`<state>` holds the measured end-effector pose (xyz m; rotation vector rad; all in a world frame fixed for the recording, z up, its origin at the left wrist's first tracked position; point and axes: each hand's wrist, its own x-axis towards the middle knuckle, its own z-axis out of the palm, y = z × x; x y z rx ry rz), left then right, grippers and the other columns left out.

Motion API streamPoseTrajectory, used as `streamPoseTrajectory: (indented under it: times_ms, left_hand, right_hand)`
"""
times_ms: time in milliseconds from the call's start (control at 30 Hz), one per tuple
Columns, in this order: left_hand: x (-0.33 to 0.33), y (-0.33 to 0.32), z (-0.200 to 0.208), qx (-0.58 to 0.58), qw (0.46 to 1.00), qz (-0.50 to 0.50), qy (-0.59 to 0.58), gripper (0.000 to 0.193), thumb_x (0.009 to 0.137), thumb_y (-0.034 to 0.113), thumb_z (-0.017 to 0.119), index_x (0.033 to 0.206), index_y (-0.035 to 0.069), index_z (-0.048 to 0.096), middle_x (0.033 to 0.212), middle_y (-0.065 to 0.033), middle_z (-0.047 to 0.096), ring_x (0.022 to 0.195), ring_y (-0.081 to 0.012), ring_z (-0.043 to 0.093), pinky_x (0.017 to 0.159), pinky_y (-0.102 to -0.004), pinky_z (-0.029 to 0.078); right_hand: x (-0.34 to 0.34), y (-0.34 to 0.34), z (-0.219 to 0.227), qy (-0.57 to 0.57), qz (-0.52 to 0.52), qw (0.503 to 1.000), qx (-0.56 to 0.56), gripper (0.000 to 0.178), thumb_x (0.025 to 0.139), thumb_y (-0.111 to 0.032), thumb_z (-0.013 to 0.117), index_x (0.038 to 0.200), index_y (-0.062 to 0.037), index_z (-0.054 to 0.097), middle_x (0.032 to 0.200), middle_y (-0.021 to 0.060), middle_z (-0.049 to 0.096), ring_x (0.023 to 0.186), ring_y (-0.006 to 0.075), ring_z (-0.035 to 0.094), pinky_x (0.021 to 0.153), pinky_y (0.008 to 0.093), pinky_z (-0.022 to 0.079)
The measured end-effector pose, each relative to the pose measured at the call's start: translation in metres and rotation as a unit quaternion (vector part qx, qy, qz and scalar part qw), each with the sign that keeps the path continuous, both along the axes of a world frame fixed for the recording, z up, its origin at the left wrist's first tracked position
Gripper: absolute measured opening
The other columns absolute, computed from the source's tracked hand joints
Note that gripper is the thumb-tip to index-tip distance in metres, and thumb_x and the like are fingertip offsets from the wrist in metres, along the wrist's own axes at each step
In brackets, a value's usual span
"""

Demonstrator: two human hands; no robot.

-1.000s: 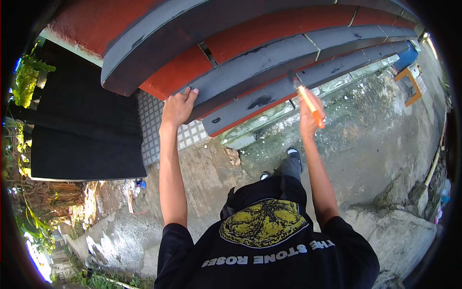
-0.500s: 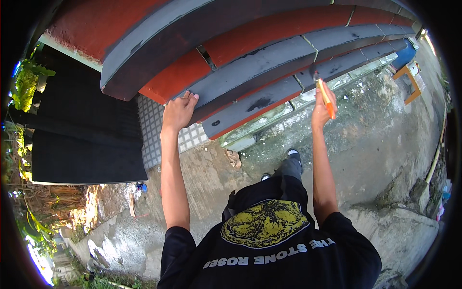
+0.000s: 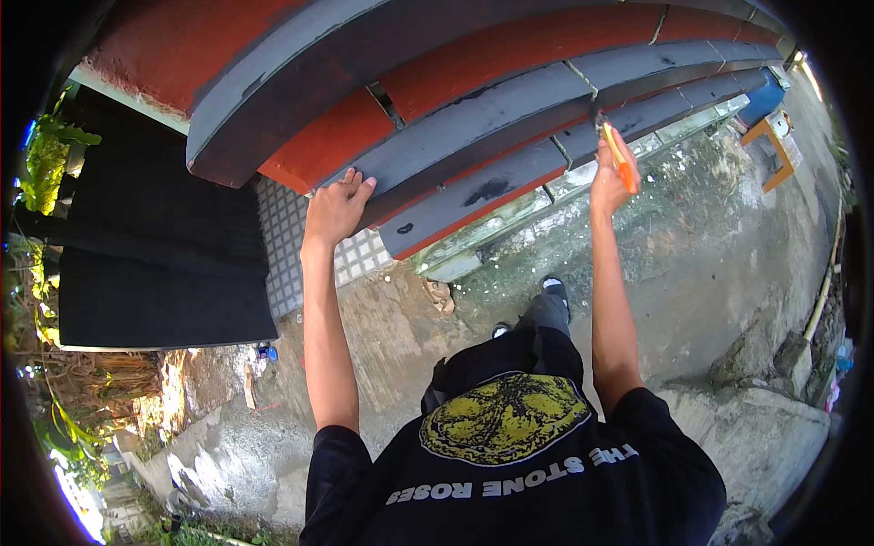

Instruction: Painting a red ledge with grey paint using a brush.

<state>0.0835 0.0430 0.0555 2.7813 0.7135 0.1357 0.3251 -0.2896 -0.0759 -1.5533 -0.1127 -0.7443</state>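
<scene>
and there was the right hand (image 3: 614, 182), fingers wrapped firmly round a slim paintbrush with an orange and pale yellow handle and dark bristles (image 3: 619, 162)! the brush tilted up and away from the person, its tip right by the front face of a long, curved, grey-painted middle ledge (image 3: 492, 116); whether bristle met paint, nobody could tell. over on the near end of that same ledge sat the left hand (image 3: 337, 211), unclenched, its fingers laid over the corner, holding no tool.

what a setting: glossy red panels (image 3: 319, 146) above the middle ledge, and below it a lower grey ledge with blackish patches (image 3: 528, 175). a broad black cloth sheet (image 3: 164, 246) hung to the left, beside grey-and-white checked tiles (image 3: 286, 244). far right, a blue rounded container (image 3: 765, 98) stood near an orange-brown wooden frame (image 3: 757, 135), and crumpled brown paper (image 3: 440, 296) lay on the stained concrete ground (image 3: 674, 282).
</scene>
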Motion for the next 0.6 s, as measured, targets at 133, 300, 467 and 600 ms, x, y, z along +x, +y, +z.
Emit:
streamPoseTrajectory:
  times_ms: [133,300,467,600]
  left_hand:
    - [-0.003,0.004,-0.006,0.005,1.000,0.002,0.001,0.051,0.096,0.047,0.053,0.125,0.008,0.069,0.139,-0.0133,0.056,0.124,-0.0333,0.058,0.106,-0.0410,0.046]
    - [-0.009,0.003,-0.009,0.020,1.000,-0.003,-0.011,0.051,0.096,0.046,0.053,0.126,0.008,0.068,0.140,-0.0135,0.056,0.127,-0.0325,0.056,0.107,-0.0413,0.045]
    - [-0.004,-0.002,-0.005,0.027,1.000,-0.008,0.002,0.051,0.096,0.045,0.054,0.129,0.009,0.066,0.142,-0.0121,0.054,0.129,-0.0321,0.055,0.108,-0.0412,0.045]
    - [-0.007,0.000,-0.010,0.022,1.000,-0.005,-0.001,0.050,0.096,0.044,0.053,0.129,0.009,0.066,0.143,-0.0114,0.054,0.129,-0.0322,0.055,0.108,-0.0412,0.045]
  right_hand:
    - [-0.032,0.013,0.007,-0.042,0.096,0.992,-0.077,0.029,0.084,0.001,0.074,0.113,-0.0006,0.074,0.107,0.0112,0.074,0.098,0.0189,0.069,0.086,0.0314,0.053]
    - [-0.033,-0.007,0.021,-0.013,0.088,0.995,-0.045,0.028,0.084,0.001,0.074,0.112,0.0001,0.074,0.108,0.0114,0.074,0.099,0.0201,0.069,0.087,0.0323,0.052]
    - [-0.020,0.012,0.029,-0.045,0.021,0.998,-0.033,0.028,0.084,0.004,0.073,0.112,-0.0002,0.074,0.109,0.0112,0.074,0.098,0.0207,0.069,0.088,0.0315,0.052]
    - [-0.062,0.022,0.022,-0.067,0.152,0.983,-0.075,0.026,0.085,0.003,0.073,0.111,0.0016,0.074,0.108,0.0136,0.074,0.100,0.0218,0.069,0.089,0.0326,0.053]
